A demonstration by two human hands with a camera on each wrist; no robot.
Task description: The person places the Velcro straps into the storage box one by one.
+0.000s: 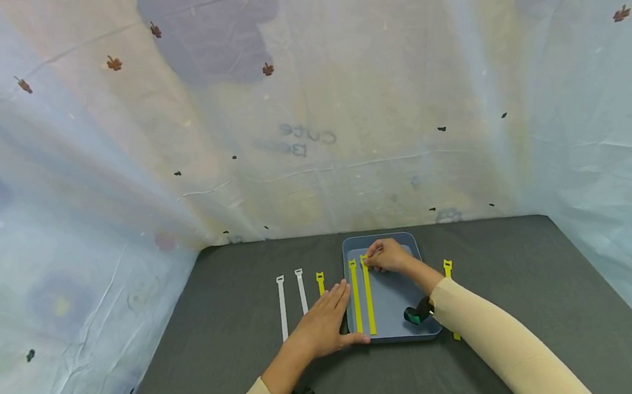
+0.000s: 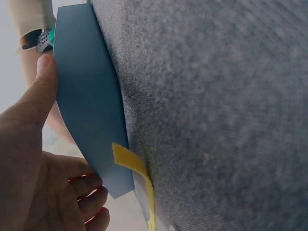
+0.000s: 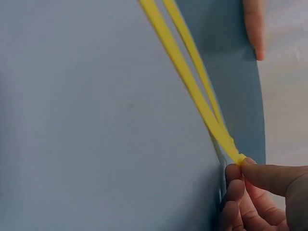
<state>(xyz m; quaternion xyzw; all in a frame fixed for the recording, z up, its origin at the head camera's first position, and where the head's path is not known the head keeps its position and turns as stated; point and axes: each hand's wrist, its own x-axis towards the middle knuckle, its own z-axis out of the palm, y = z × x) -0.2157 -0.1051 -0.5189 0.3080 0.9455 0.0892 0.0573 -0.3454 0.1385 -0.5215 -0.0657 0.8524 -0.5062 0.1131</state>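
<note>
a person's right hand is pinching the head end of a yellow strap between thumb and fingertips inside a blue-grey tray, while the left hand is resting along the tray's left side, its fingers lying close together and its thumb spreading toward the near rim. a second yellow strap is lying just left of the pinched one, also inside the tray.

trouble could be coming from the narrow grip: fingertips slipping off the small head could be leaving the strap askew, and a sideways tug could be dragging it over its close neighbour. uneven pressure from the left hand could be sliding or tilting the tray, and the right sleeve, hanging over the tray's right side, could be knocking the outer right strap.

that sleeve is hiding the outer right strap's middle, while the left hand is covering the lower parts of the outer left strap and the nearer white strap. the right wrist view is cutting off both tray straps at the top; whether the pinched head is touching the tray floor cannot be told.
</note>
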